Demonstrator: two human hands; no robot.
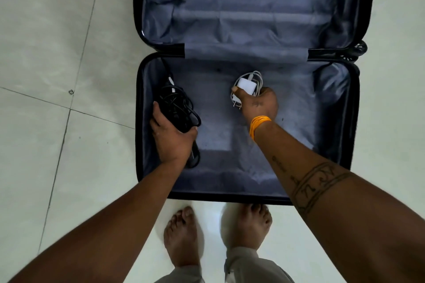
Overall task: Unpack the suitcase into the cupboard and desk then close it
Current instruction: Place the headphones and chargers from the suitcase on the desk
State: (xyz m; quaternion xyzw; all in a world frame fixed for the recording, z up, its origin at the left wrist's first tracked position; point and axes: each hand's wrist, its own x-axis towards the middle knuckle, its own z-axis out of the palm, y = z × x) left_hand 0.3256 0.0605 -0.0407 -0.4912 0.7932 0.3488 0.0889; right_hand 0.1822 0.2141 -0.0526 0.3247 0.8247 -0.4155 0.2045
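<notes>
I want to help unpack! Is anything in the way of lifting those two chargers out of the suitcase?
Nothing visible blocks them. The left hand already grips the black cable bundle, and the right hand grips the white charger. The suitcase lies wide open, with nothing over either hand. The cupboard and desk are out of view.
</notes>
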